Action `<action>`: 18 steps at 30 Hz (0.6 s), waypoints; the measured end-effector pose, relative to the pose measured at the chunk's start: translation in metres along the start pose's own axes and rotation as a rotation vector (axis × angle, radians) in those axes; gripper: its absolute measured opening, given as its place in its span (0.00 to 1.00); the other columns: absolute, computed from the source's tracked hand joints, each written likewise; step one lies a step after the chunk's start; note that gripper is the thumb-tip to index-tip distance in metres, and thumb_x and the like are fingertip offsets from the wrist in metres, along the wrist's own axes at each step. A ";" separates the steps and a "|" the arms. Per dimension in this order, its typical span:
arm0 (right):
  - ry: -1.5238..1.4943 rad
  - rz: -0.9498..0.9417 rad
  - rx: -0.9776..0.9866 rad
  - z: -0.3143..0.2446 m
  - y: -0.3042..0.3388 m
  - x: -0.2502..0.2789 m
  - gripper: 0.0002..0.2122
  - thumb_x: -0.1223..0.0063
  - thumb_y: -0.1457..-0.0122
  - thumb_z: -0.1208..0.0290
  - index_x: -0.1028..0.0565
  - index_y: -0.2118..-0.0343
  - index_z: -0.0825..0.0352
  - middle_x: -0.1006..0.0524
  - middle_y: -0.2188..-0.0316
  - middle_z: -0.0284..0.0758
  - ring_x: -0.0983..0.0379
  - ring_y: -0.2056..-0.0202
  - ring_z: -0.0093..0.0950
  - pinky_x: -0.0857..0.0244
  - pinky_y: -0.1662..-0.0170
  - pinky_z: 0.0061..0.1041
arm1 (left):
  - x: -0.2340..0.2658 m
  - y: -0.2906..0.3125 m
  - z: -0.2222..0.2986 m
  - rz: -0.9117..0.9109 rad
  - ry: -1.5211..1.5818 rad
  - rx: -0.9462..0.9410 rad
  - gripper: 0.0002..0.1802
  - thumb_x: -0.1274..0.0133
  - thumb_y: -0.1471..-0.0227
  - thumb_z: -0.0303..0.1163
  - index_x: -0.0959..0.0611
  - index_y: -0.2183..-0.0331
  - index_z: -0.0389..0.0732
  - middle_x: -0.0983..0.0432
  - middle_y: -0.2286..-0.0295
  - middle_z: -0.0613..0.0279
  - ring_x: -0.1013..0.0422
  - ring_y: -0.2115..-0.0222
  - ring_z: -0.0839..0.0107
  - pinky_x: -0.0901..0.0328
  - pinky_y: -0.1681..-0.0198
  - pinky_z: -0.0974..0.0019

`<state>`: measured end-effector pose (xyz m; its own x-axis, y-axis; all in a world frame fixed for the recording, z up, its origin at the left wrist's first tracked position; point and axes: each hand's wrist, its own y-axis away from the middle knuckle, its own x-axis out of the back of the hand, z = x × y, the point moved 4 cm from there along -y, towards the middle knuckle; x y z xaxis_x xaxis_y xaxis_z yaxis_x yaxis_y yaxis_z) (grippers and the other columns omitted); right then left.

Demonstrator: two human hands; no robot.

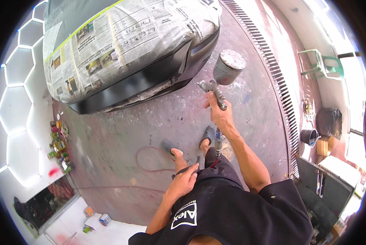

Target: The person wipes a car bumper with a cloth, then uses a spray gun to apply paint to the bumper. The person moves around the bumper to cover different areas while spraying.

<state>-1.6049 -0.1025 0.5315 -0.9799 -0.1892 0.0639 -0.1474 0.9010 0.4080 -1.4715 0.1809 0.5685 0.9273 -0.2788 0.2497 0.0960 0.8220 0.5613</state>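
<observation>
My right hand is wrapped round the grip of a metal spray gun, held out in front of me. A grey paint cup with a paint-spattered lid sits on the gun. Below the grip, a metal air fitting leads to a red hose near my waist. My left hand rests against my dark clothing at the hip, its fingers stretched out. Ahead of the gun, to the left, is a dark grey car bumper. Newspaper masking edged with yellow-green tape covers the bodywork above it.
A red air hose loops across the paint-stained floor behind my feet. Cans cluster by the left wall. A slotted floor drain curves along the right, beyond which are a green plastic chair, a black bucket and a cardboard box.
</observation>
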 end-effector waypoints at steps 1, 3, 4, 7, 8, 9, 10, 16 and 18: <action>0.010 -0.002 -0.011 -0.002 -0.001 0.004 0.31 0.44 0.28 0.36 0.16 0.62 0.68 0.22 0.75 0.28 0.33 0.75 0.17 0.38 0.71 0.25 | 0.002 0.000 0.018 0.018 0.062 -0.028 0.28 0.45 0.30 0.37 0.24 0.35 0.32 0.20 0.44 0.33 0.24 0.42 0.39 0.31 0.37 0.47; 0.007 -0.004 -0.003 -0.011 0.001 0.003 0.33 0.44 0.30 0.35 0.16 0.67 0.68 0.23 0.76 0.28 0.32 0.72 0.18 0.38 0.67 0.26 | 0.008 0.006 0.047 0.057 0.173 -0.087 0.32 0.42 0.30 0.37 0.26 0.31 0.35 0.24 0.37 0.39 0.29 0.34 0.45 0.36 0.30 0.53; 0.013 -0.024 0.010 -0.012 0.000 0.002 0.31 0.44 0.28 0.36 0.17 0.61 0.69 0.22 0.74 0.28 0.34 0.76 0.16 0.40 0.72 0.25 | 0.005 0.016 0.052 -0.043 0.284 -0.083 0.33 0.41 0.31 0.37 0.27 0.30 0.35 0.27 0.34 0.42 0.33 0.32 0.48 0.40 0.28 0.54; 0.010 -0.069 0.014 -0.017 -0.001 -0.002 0.30 0.46 0.26 0.39 0.20 0.49 0.71 0.20 0.70 0.30 0.38 0.83 0.13 0.44 0.80 0.21 | -0.005 0.065 0.046 -0.316 0.441 -0.179 0.37 0.40 0.32 0.34 0.30 0.28 0.38 0.36 0.28 0.50 0.45 0.24 0.56 0.49 0.22 0.55; -0.004 -0.075 -0.009 -0.021 0.001 -0.008 0.30 0.46 0.26 0.39 0.20 0.49 0.71 0.20 0.70 0.30 0.38 0.83 0.13 0.44 0.80 0.21 | -0.006 0.082 0.039 -0.386 0.379 -0.279 0.38 0.39 0.33 0.32 0.31 0.27 0.38 0.39 0.26 0.53 0.49 0.23 0.58 0.52 0.21 0.55; -0.009 -0.070 -0.026 -0.025 0.003 -0.007 0.30 0.46 0.26 0.39 0.20 0.49 0.71 0.20 0.70 0.30 0.38 0.83 0.13 0.44 0.80 0.21 | 0.005 0.101 0.044 -0.368 0.449 -0.214 0.38 0.46 0.30 0.36 0.34 0.25 0.38 0.43 0.24 0.57 0.55 0.21 0.61 0.60 0.20 0.54; -0.008 -0.058 -0.009 -0.027 0.005 -0.009 0.30 0.45 0.26 0.40 0.20 0.49 0.71 0.20 0.70 0.30 0.38 0.83 0.13 0.44 0.80 0.21 | 0.015 0.121 0.047 -0.329 0.490 -0.189 0.38 0.49 0.28 0.41 0.35 0.25 0.37 0.44 0.24 0.55 0.56 0.21 0.59 0.63 0.20 0.53; -0.070 0.029 0.041 -0.039 0.028 -0.023 0.28 0.44 0.26 0.42 0.17 0.53 0.70 0.21 0.73 0.28 0.37 0.83 0.13 0.45 0.80 0.22 | 0.102 0.212 0.066 -0.329 0.767 -0.358 0.58 0.63 0.32 0.75 0.36 0.25 0.32 0.50 0.23 0.45 0.62 0.20 0.47 0.76 0.22 0.39; -0.104 0.033 0.043 -0.043 0.038 -0.031 0.27 0.44 0.26 0.42 0.18 0.51 0.70 0.21 0.71 0.29 0.38 0.83 0.13 0.46 0.80 0.21 | 0.125 0.227 0.083 -0.361 0.857 -0.675 0.65 0.63 0.37 0.82 0.34 0.26 0.31 0.50 0.23 0.42 0.63 0.20 0.44 0.76 0.23 0.34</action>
<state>-1.5745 -0.0789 0.5843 -0.9927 -0.1194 -0.0190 -0.1180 0.9226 0.3672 -1.3644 0.2911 0.7926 0.7228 -0.3360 -0.6039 0.3410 0.9335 -0.1113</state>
